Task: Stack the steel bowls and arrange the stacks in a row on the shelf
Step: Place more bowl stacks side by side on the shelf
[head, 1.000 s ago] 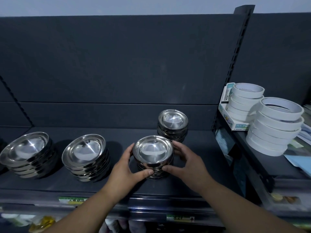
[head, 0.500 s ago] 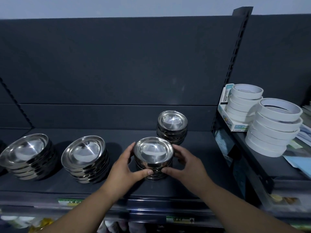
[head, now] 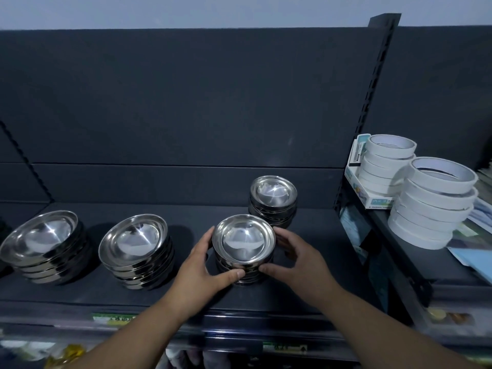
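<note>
Two hands cup the front small stack [head: 243, 249] of steel bowls, which stands on the dark shelf [head: 80, 291] near its front edge, right of centre. Bowl mouths face up & the stack's long axis runs vertical, top rim approx level. Left hand [head: 198, 267] grasps its left side and right hand [head: 295, 262] its right. Fingers curl round the back; both thumbs press the near wall low down, tips close but apart. Just behind & slightly right sits the rear small stack [head: 273, 201], also mouth-up, not touching. To the left, well apart, is the middle stack [head: 134, 241] of wider bowls, then the far-left stack [head: 40, 238]; their top bowls look tipped toward the right. On the next bay to the right, white tape rolls [head: 431, 203] are piled beside a box [head: 372, 198].
</note>
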Demonstrator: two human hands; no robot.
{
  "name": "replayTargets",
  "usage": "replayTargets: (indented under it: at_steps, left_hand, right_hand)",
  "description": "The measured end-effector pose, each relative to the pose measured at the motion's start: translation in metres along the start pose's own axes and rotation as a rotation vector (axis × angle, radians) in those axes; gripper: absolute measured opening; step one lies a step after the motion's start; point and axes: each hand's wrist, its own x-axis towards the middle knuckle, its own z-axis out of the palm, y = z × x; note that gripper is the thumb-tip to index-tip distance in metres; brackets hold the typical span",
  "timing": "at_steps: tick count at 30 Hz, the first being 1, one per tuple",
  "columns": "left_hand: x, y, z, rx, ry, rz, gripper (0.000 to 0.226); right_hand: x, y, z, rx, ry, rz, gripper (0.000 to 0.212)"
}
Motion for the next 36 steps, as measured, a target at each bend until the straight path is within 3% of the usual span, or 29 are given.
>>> replayTargets:
  at_steps: [8,15,23,28,36]
  left_hand:
    - [0.000,0.000,0.002,-0.025,-0.009,0.010,0.093]
    - [-0.010,-0.013,0.005,-0.128,-0.060,-0.067,0.130]
    - [-0.018,-0.021,0.003,-0.170,0.001,-0.055,0.116]
    - [-0.022,-0.021,-0.006,-0.079,0.079,-0.048,0.118]
    - [-0.023,-0.015,-0.007,-0.056,0.106,-0.040,0.112]
  right_hand:
    - [-0.001,0.002,0.000,0.057,-0.006,0.025,0.075]
    - [-0.007,0.019,0.004,0.038,-0.122,0.163,0.100]
    - [-0.020,0.014,0.026,0.023,-0.215,0.163,0.097]
    - [-0.019,0.004,0.032,-0.096,-0.171,0.122,0.091]
    - [-0.011,-0.011,0.035,-0.177,-0.176,0.065,0.097]
